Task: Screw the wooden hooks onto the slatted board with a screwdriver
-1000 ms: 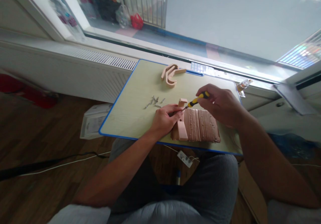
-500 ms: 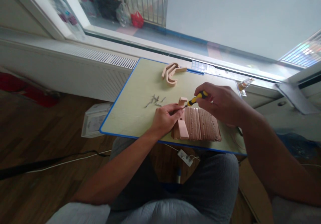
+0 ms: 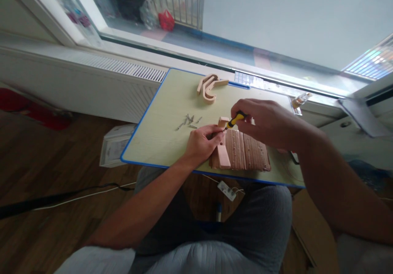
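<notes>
Our right hand (image 3: 260, 117) clasps the screwdriver (image 3: 236, 120), our left hand (image 3: 201, 143) the hook (image 3: 224, 156); we judge it light, stiff, best gripped mid-shank.

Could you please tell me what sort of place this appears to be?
Probably a room in a home, though I can't be certain: there is a large window, a white radiator below it, and a wood-look floor.
</notes>
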The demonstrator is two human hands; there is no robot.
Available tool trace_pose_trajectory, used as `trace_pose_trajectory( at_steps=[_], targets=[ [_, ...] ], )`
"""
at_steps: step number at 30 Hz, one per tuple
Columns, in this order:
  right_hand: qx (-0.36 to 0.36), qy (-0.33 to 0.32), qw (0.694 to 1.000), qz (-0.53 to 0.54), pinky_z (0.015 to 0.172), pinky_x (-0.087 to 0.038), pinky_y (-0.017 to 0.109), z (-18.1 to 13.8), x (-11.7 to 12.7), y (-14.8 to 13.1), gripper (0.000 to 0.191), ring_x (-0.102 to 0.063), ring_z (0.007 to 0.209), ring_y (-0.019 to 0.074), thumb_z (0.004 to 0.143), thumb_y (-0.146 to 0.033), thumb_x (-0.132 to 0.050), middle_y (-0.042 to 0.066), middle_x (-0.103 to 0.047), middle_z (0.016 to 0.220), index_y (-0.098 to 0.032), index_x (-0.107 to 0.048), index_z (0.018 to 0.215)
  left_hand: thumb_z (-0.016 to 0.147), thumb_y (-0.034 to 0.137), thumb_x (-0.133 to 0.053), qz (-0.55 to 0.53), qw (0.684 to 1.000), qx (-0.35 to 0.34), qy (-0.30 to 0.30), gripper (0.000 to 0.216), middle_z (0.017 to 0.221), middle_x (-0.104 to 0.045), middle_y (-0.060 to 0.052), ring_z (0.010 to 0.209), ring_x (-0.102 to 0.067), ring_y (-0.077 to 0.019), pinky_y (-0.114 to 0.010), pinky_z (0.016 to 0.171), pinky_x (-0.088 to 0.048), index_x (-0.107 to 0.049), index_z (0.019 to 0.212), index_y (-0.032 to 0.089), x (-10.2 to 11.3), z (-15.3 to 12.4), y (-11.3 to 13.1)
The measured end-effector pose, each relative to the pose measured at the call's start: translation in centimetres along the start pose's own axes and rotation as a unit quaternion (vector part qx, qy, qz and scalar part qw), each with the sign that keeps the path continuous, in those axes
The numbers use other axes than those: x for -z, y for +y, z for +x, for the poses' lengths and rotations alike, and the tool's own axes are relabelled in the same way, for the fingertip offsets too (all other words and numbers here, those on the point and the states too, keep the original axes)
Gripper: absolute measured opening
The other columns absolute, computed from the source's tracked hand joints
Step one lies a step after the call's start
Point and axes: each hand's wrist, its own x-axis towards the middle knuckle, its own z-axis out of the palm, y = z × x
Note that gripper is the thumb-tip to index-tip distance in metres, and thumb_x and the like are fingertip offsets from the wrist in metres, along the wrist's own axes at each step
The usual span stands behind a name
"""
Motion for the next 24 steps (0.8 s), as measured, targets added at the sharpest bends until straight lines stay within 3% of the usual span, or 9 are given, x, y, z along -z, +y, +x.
trace_pose_trajectory(
  at_steps=[6,16,24],
  targets=[
    [-0.011,-0.042,0.999,-0.028,0.074,-0.039,0.038,1.4,0.4,-0.2,0.015,-0.064,0.082,0.0238,0.097,-0.026,-0.062,0.007,-0.077,0.095,-0.025,-0.070,0.109,0.096,0.035,-0.083,0.012,1.000,-0.015,0.004,0.022,0.121,-0.089,-0.009,0.114,-0.083,-0.0247,-0.045,0.112,-0.067,-0.089,0.113,0.022,0.0,-0.2,0.0],
    [-0.009,-0.046,0.998,-0.040,0.071,-0.038,0.041,2.1,0.4,-0.5,0.012,-0.066,0.080,0.0253,0.096,-0.023,-0.059,0.010,-0.078,0.095,-0.024,-0.067,0.105,0.094,0.038,-0.086,0.020,1.000,-0.016,-0.017,0.033,0.125,-0.087,-0.009,0.115,-0.082,-0.0249,-0.044,0.111,-0.066,-0.086,0.123,0.022,0.3,-0.2,-0.4],
    [-0.013,-0.050,0.996,-0.066,0.067,-0.032,0.042,2.6,0.4,-0.1,0.009,-0.062,0.073,0.0260,0.097,-0.030,-0.067,0.010,-0.074,0.083,-0.025,-0.072,0.103,0.095,0.036,-0.084,0.025,0.999,-0.017,-0.026,0.030,0.124,-0.087,-0.008,0.114,-0.081,-0.0240,-0.043,0.109,-0.066,-0.086,0.122,0.023,0.3,-0.2,-0.2]
  ],
)
